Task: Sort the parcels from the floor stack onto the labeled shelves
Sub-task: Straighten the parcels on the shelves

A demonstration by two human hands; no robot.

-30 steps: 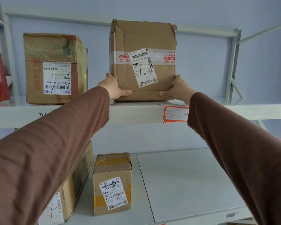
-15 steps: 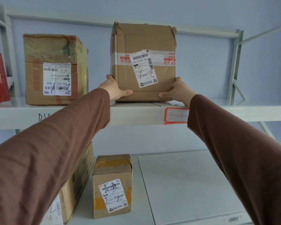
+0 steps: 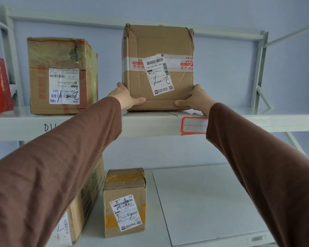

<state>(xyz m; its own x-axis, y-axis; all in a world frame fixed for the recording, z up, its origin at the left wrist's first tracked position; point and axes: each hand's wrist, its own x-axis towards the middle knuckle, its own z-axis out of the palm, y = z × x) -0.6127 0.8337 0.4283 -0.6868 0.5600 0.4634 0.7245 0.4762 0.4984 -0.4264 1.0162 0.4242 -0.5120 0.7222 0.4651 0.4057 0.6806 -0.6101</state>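
I see my left hand (image 3: pixel 124 97) and right hand (image 3: pixel 194 100) both holding the box (image 3: pixel 159 68) | box sits on top shelf (image 3: pixel 150 125) | red tag (image 3: pixel 194 126) reads 2-1

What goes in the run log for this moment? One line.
step: shelving | left hand: holds brown cardboard parcel | right hand: holds it | parcel: on upper white metal shelf above red-bordered label

Brown cardboard parcel (image 3: pixel 157 68), white label w/ "2-1", upright on upper shelf (image 3: pixel 150 123) above red-edged tag (image 3: pixel 193 126).
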